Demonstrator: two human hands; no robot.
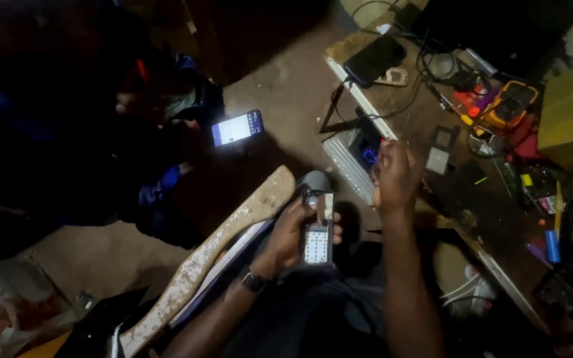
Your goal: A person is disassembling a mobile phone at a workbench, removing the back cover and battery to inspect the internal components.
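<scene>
My left hand (293, 229) grips a small keypad phone (318, 235) with its front cover off, held over my lap; a dark watch (254, 281) is on that wrist. My right hand (392, 176) is raised at the edge of the workbench (445, 192), fingers pinched together near a small red-tipped item; what it holds is too small to tell. It hovers beside a grey box with a blue glowing ring (366, 156).
Another person sits at left holding a lit smartphone (236, 127). A worn wooden handle (213, 248) leans across the floor. The bench carries a yellow multimeter (509, 103), a dark phone (374, 59), cables, screwdrivers and small parts.
</scene>
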